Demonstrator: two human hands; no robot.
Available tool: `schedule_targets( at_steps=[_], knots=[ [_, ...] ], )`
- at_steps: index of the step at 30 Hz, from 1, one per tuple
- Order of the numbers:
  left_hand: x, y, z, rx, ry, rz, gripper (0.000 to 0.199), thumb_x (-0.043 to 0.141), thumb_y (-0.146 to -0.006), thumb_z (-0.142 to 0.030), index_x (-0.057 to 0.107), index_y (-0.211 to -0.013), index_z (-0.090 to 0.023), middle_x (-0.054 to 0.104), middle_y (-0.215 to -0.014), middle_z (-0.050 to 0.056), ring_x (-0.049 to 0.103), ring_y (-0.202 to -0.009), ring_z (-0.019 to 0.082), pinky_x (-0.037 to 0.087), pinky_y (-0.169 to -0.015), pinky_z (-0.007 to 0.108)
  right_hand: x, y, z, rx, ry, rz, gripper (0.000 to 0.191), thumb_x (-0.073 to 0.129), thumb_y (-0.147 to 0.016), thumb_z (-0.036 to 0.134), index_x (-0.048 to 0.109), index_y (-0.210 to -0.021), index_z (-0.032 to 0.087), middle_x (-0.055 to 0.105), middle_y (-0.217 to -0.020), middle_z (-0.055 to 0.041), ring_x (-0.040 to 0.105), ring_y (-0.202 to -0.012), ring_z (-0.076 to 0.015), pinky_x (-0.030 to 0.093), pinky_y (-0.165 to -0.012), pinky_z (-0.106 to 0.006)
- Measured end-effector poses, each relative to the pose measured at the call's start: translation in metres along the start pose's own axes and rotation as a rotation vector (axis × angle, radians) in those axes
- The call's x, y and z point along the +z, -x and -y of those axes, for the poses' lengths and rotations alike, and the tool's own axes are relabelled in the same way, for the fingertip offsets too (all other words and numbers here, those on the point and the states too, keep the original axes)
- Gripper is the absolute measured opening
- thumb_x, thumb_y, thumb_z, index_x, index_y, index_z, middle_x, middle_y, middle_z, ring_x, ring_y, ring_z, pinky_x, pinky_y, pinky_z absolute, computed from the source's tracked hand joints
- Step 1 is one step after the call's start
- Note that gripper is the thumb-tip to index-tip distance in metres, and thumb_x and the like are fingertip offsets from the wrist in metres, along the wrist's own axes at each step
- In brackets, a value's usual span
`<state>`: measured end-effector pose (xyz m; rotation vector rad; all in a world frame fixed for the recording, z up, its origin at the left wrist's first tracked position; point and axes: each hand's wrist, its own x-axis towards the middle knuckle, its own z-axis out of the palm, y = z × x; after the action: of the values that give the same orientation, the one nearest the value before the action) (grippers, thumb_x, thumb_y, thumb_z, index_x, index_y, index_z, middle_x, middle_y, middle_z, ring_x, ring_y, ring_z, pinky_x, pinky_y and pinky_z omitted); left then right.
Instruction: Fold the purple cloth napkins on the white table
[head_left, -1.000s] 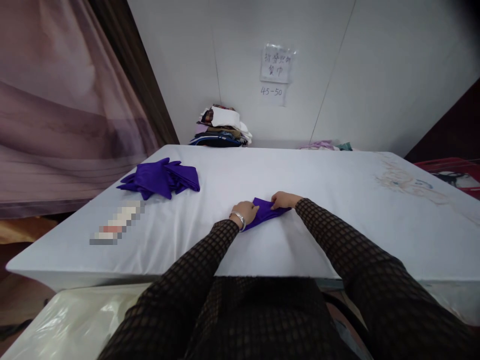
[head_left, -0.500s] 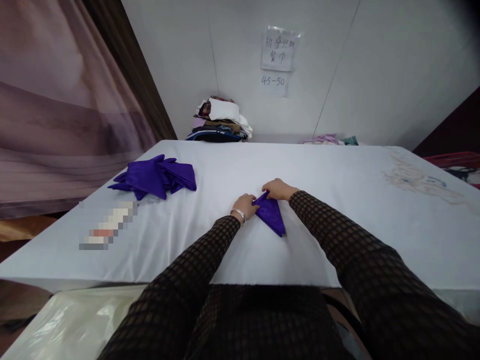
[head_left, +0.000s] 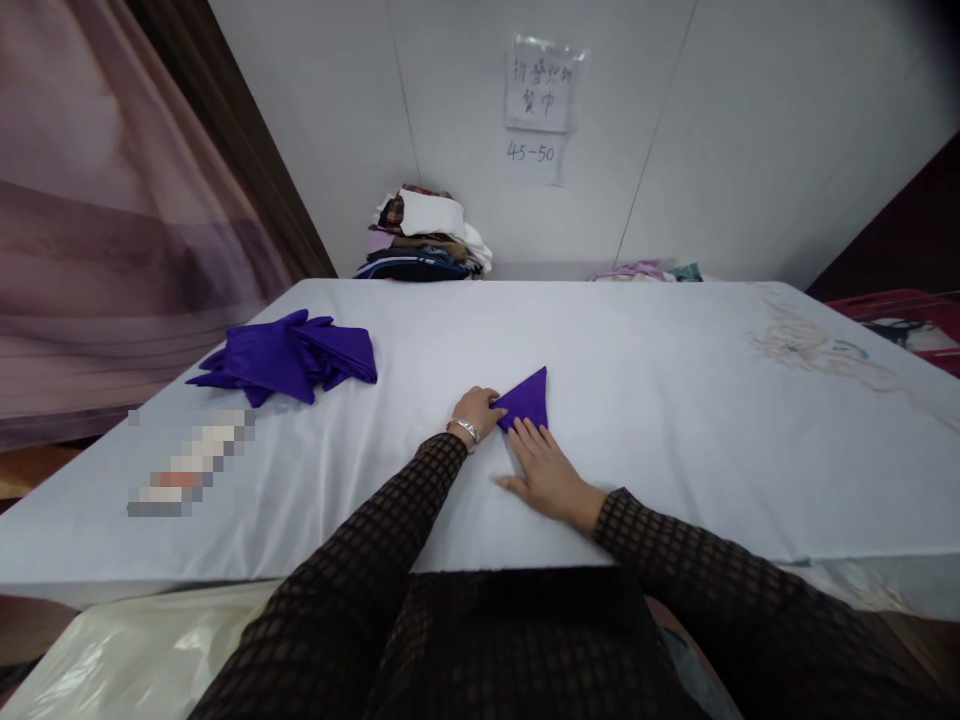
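A purple cloth napkin (head_left: 531, 398), folded into a small triangle, lies on the white-covered table with one point toward the wall. My left hand (head_left: 478, 412), with a silver bracelet at the wrist, grips its left corner between thumb and fingers. Flat against the napkin's near edge rests my right hand (head_left: 550, 475), its fingers stretched out and its thumb spread to the left. The fingertips cover the near part of the cloth. To the left sits a heap of folded purple napkins (head_left: 277, 352).
The white tablecloth (head_left: 675, 430) bears a faded floral pattern at right. A blurred-out item (head_left: 191, 465) lies at left. Folded clothes (head_left: 427, 235) are stacked by the wall, and handwritten paper signs (head_left: 538, 100) hang above. A curtain (head_left: 112, 200) borders the left side.
My right hand has let go of the napkin's far side and come nearer, now flat on its near edge. The napkin has turned, its point now facing away. The view has shifted slightly.
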<state>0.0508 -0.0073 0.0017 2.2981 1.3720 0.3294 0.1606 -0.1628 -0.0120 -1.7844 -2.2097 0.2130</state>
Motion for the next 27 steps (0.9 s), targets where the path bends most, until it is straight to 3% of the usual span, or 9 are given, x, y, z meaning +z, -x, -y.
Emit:
schedule_targets(
  at_steps=[6,11,16,19,21,24,27],
  knots=[
    [-0.003,-0.001,-0.002,-0.032,-0.018,0.038,0.033,0.065,-0.077,-0.037,0.065,-0.105,-0.02,0.063,-0.109,0.006,0.06,-0.097,0.016,0.046,-0.082,0.023,-0.005,0.029,0.003,-0.014,0.03,0.005,0.077,0.031,-0.088,0.063,0.026,-0.144,0.009,0.023,-0.149,-0.0184,0.016,-0.139,-0.0295,0.019,-0.111,-0.049],
    [-0.01,0.0,-0.011,-0.071,-0.063,0.086,0.032,0.064,-0.076,-0.037,0.065,-0.103,-0.019,0.066,-0.108,0.006,0.061,-0.098,0.018,0.046,-0.081,0.025,-0.008,0.03,0.002,-0.012,0.04,0.009,0.075,0.032,-0.088,0.061,0.03,-0.142,0.009,0.026,-0.148,-0.0194,0.019,-0.138,-0.0297,0.019,-0.111,-0.05],
    [-0.015,0.018,-0.008,-0.106,-0.088,0.105,0.031,0.064,-0.075,-0.037,0.064,-0.101,-0.02,0.068,-0.105,0.006,0.062,-0.097,0.021,0.046,-0.079,0.028,-0.026,0.031,-0.011,-0.093,0.026,0.067,0.066,0.033,-0.091,0.056,0.031,-0.143,0.016,0.036,-0.144,-0.0151,0.028,-0.135,-0.0281,0.014,-0.111,-0.053],
    [-0.018,0.034,-0.002,-0.115,-0.107,0.129,0.042,0.064,-0.075,-0.041,0.059,-0.111,-0.02,0.068,-0.104,0.007,0.062,-0.097,0.022,0.047,-0.08,0.029,-0.034,0.036,-0.02,-0.134,0.015,0.115,0.065,0.037,-0.091,0.054,0.028,-0.144,0.018,0.037,-0.144,-0.0131,0.029,-0.135,-0.0266,0.014,-0.112,-0.052],
    [-0.019,0.042,-0.003,-0.049,-0.159,0.072,0.05,0.063,-0.075,-0.041,0.054,-0.119,-0.018,0.066,-0.109,0.009,0.059,-0.103,0.024,0.045,-0.085,0.032,-0.034,0.039,-0.023,-0.148,0.019,0.128,0.064,0.039,-0.09,0.053,0.029,-0.144,0.019,0.035,-0.146,-0.0124,0.026,-0.136,-0.0263,0.014,-0.112,-0.051],
    [-0.016,0.049,-0.012,0.219,-0.23,-0.059,0.049,0.059,-0.079,-0.036,0.051,-0.125,-0.02,0.055,-0.128,0.01,0.047,-0.12,0.024,0.036,-0.1,0.036,-0.029,0.043,-0.024,-0.16,0.032,0.121,0.062,0.038,-0.091,0.051,0.029,-0.144,0.019,0.03,-0.148,-0.0121,0.022,-0.138,-0.0262,0.015,-0.111,-0.052],
    [-0.005,0.048,-0.024,0.47,-0.242,-0.011,0.046,0.048,-0.087,-0.038,0.045,-0.131,-0.024,0.039,-0.145,0.005,0.029,-0.135,0.022,0.021,-0.111,0.041,-0.025,0.044,-0.024,-0.172,0.048,0.112,0.062,0.036,-0.092,0.05,0.027,-0.144,0.017,0.03,-0.147,-0.0129,0.02,-0.139,-0.0256,0.014,-0.111,-0.053]
  ],
)
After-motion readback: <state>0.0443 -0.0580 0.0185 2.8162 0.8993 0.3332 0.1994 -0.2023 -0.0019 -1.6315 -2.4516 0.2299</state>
